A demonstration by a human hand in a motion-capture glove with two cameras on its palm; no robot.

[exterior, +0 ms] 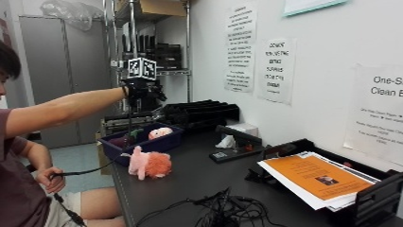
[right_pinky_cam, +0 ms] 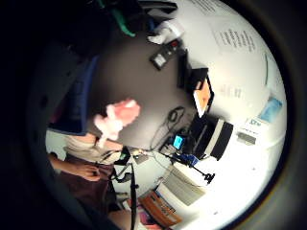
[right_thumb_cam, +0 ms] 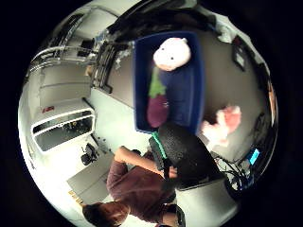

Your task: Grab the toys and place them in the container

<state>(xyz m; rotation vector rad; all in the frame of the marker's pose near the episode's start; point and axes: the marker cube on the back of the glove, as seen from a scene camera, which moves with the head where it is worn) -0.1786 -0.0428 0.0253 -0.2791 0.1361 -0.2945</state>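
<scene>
The gloved right hand [exterior: 142,90] hangs in the air above the blue container [exterior: 119,146] at the desk's near left end; I see nothing in it, though I cannot tell how its fingers are set. Inside the container lie a round pink toy [right_thumb_cam: 172,53] and a purple aubergine toy [right_thumb_cam: 157,106], so the drop-off looks done. One fluffy pink plush [exterior: 149,164] is left on the desk [exterior: 207,182] just beside the container; next, the hand must come down and grasp it.
</scene>
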